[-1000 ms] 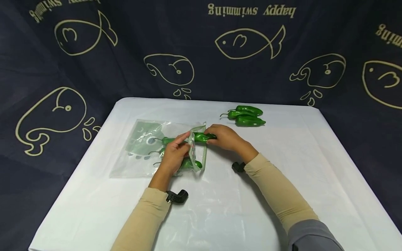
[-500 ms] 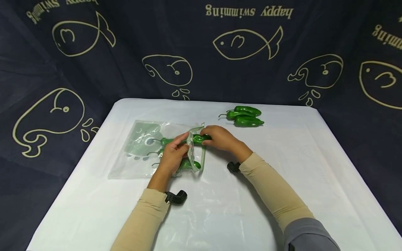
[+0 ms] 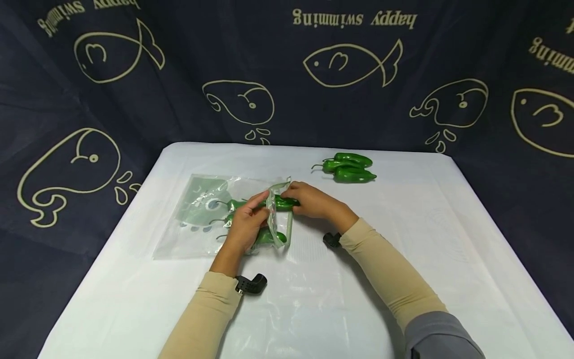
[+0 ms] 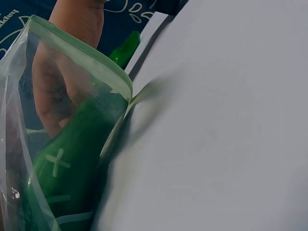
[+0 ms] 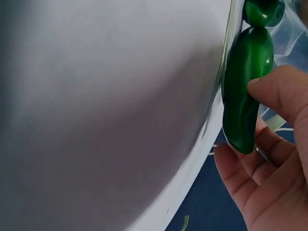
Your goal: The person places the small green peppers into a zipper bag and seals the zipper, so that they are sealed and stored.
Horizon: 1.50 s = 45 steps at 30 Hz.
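A clear zip bag [image 3: 170, 244] with a pale green dinosaur-like print lies flat on the table, its mouth toward the right. My left hand [image 3: 244, 227] holds the bag's mouth, keeping the upper layer raised. Several green peppers [image 3: 274, 237] lie inside, stems leftward, partly hidden by that hand. With thumb and fingers, my right hand [image 3: 311, 200] pinches another green pepper [image 5: 243, 91] at the bag's mouth; its far part is inside. The left wrist view shows the bag's green zip edge [image 4: 86, 53] and a pepper [image 4: 72, 149] behind the clear plastic.
Three loose green peppers [image 3: 355, 174] lie together at the back of the white-covered table [image 3: 403, 199], beyond my right hand. A dark cloth [image 3: 287, 114] with fish drawings hangs behind the table. Black wrist cameras [image 3: 252, 284] sit on both wrists.
My right hand has moved slightly left, sliding the pepper further into the bag. The left hand stays at the bag's mouth. The loose peppers have not moved on the table.
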{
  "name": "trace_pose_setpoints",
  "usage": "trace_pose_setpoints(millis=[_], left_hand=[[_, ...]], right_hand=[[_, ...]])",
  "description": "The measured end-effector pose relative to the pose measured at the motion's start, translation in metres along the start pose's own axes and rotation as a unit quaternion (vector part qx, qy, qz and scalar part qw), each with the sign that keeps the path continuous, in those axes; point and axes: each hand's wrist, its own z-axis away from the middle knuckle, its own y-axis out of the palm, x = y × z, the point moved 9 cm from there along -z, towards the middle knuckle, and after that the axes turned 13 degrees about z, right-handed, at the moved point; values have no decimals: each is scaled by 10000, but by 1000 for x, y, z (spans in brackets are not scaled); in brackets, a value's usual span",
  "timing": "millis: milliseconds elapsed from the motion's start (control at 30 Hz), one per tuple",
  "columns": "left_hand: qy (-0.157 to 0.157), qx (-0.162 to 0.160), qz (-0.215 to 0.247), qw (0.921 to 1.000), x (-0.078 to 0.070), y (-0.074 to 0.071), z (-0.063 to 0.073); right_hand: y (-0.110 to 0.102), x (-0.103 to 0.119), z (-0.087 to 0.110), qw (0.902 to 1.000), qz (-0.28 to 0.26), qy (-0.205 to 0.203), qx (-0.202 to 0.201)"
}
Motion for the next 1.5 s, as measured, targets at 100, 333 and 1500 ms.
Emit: trace_pose_setpoints(millis=[100, 333, 1500], left_hand=[[-8, -16, 69, 10000, 0, 0, -1], [-16, -92, 70, 9999, 0, -1, -1], [5, -107, 195, 9998, 1, 0, 0]], right_hand=[[-1, 1, -1, 9999, 136, -1, -13], [-4, 7, -6, 9995, 27, -194, -232], [-1, 2, -17, 9988, -68, 462, -121]])
